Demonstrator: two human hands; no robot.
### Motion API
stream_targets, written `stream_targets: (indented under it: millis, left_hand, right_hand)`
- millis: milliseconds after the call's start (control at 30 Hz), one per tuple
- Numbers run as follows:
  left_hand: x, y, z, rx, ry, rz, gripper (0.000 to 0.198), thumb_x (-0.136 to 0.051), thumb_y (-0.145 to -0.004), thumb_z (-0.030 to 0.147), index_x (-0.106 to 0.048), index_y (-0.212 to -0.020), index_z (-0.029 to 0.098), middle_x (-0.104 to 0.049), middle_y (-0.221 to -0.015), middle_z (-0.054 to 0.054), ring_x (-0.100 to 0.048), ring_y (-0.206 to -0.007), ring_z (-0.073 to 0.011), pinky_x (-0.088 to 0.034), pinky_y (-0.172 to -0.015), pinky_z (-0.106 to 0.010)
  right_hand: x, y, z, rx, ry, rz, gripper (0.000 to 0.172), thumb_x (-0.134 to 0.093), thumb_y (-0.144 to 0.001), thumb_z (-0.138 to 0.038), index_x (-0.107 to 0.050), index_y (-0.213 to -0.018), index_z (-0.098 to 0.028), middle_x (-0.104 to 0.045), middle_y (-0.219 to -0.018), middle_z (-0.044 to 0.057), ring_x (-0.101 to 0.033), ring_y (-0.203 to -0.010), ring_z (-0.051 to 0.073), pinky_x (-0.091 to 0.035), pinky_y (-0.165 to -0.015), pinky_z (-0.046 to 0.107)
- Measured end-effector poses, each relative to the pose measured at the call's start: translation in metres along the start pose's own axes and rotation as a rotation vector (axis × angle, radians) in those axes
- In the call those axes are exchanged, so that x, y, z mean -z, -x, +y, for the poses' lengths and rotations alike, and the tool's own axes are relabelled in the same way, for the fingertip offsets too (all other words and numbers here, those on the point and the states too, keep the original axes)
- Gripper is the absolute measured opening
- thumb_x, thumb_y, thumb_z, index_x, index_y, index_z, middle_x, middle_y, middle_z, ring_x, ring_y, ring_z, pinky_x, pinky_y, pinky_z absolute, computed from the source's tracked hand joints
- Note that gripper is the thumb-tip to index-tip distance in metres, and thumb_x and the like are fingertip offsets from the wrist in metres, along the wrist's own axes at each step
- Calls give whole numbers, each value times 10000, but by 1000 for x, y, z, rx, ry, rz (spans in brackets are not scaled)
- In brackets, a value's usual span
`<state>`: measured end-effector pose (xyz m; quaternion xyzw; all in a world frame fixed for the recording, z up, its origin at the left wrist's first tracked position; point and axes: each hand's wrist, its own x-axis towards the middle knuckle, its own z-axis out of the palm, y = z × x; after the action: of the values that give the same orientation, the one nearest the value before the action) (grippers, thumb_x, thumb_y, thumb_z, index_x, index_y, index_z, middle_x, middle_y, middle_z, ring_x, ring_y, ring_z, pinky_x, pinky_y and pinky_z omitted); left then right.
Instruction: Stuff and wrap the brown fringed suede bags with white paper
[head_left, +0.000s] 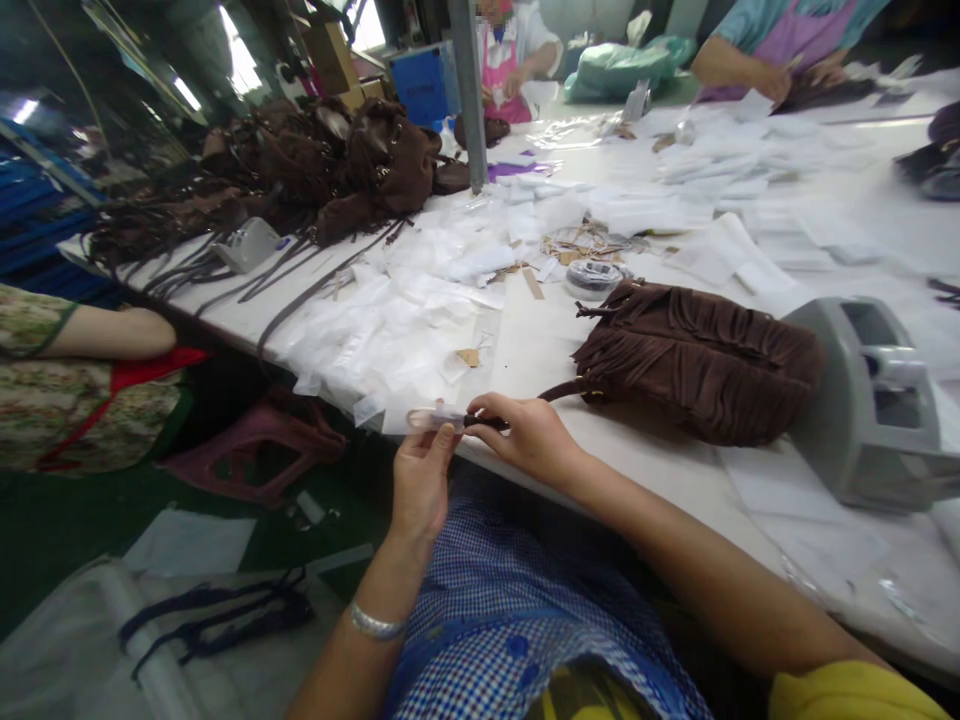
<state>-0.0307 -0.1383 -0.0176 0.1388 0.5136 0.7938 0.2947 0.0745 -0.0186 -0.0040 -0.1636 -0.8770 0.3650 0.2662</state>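
Observation:
A brown fringed handbag (697,362) lies on its side on the white table, with its strap (566,389) running toward me. Near the table's front edge, my right hand (536,438) pinches this strap close to its end. Closed beside it, my left hand (426,475) grips the strap's end piece (429,417) between thumb and fingers. That end piece looks like a looped metal fitting in a clear or whitish wrap; its exact kind is hard to make out. A sheet of white paper lies on the table just behind the fingers.
A grey tape dispenser (862,400) stands right of the handbag. Scattered white wrapping sheets (420,300) and a tape roll (596,277) lie ahead. Brown bags (375,165) are piled back left, near a metal post (470,100). Co-workers are across the table and at left, near a stool (262,450).

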Motion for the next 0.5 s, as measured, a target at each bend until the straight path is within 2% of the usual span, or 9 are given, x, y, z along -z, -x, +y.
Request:
stream_targets:
  millis: [133, 233, 300, 367, 433, 500]
  left_hand:
    - [-4, 1, -2, -61, -96, -10, 426, -840, -709, 260, -715, -1111, 198, -752, -1078, -50, -681, -1038, -185, -493, -945, -289]
    - [-4, -3, 0, -14, -108, -18, 387, -842, -699, 280, -728, -1055, 180, -764, -1011, -49, -701, -952, -176, -504, -906, -285]
    - [-3, -6, 3, 1, -90, 11, 329, -856, -672, 273, -743, -963, 171, -767, -968, -42, -702, -916, -164, -509, -891, -279]
    - [-4, -9, 6, -1, -63, 48, 299, -870, -646, 264, -747, -903, 172, -768, -947, -32, -701, -893, -153, -516, -883, -280]
    - [-7, -10, 6, 3, -55, 44, 289, -874, -641, 266, -751, -885, 173, -769, -939, -28, -699, -876, -148, -520, -884, -287]
    - [-12, -8, 3, 12, -77, -10, 271, -866, -657, 277, -756, -878, 166, -771, -928, -36, -700, -870, -154, -522, -887, -296]
  right_hand:
    - [5, -2, -7, -41, -133, -5, 207, -708, -851, -243, -637, -1044, -217, -766, -885, 19, -722, -817, 169, -493, -724, 247]
    - [13, -4, -6, 27, -158, -98, 388, -632, -888, -159, -537, -1258, -222, -762, -986, 33, -714, -918, 173, -505, -802, 274]
    - [17, -6, -2, 91, -33, -124, 447, -601, -908, -153, -488, -1337, -208, -753, -1028, 65, -698, -973, 196, -490, -894, 333]
    - [19, -7, 3, 131, 175, -114, 377, -614, -921, -205, -553, -1292, -197, -754, -985, 91, -693, -957, 230, -449, -971, 407]
    - [18, -9, 6, 132, 337, -110, 345, -618, -931, -265, -598, -1270, -203, -753, -935, 104, -695, -899, 246, -454, -947, 421]
    - [18, -10, 7, 107, 387, -146, 438, -598, -947, -307, -537, -1372, -224, -753, -925, 108, -698, -845, 242, -495, -827, 366]
